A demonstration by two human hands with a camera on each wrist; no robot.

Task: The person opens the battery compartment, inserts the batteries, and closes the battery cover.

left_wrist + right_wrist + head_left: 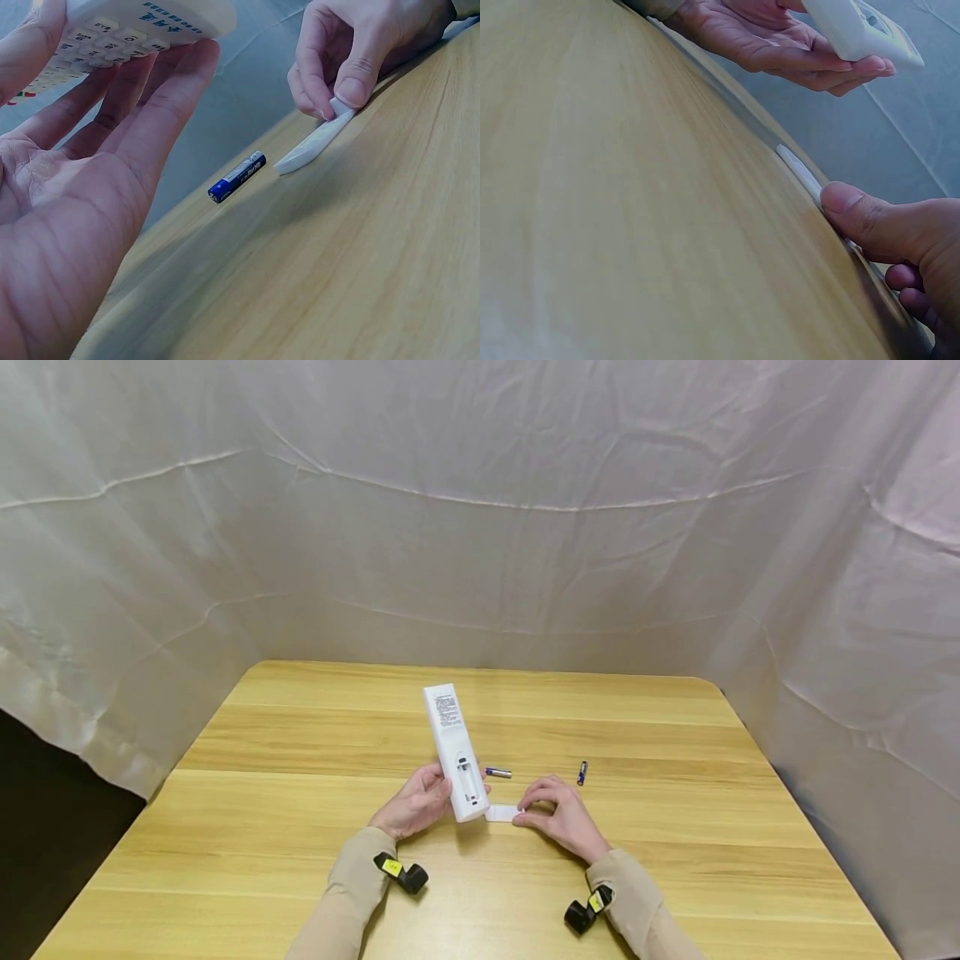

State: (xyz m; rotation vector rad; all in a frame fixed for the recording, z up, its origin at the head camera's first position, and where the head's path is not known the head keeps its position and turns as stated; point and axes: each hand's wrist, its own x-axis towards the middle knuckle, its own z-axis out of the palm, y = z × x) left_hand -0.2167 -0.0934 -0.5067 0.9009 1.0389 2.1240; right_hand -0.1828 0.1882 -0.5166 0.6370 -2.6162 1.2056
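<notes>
My left hand (417, 803) holds a white remote control (455, 747) above the table, its back turned up and its battery compartment bare. The buttons face down toward the palm in the left wrist view. With thumb and fingers, my right hand (558, 817) pinches one end of a white battery cover (502, 812), which lies low at the tabletop. One blue-and-silver battery (498, 772) lies just beyond the cover, beside the remote. A second battery (582, 772) lies farther right, beyond the right hand's fingers.
The wood-grain table (637, 718) has rounded far corners. Pale grey curtains (480, 552) hang behind it and along both sides. A black wrist camera (408, 878) is strapped to the left sleeve, and another wrist camera (583, 914) to the right.
</notes>
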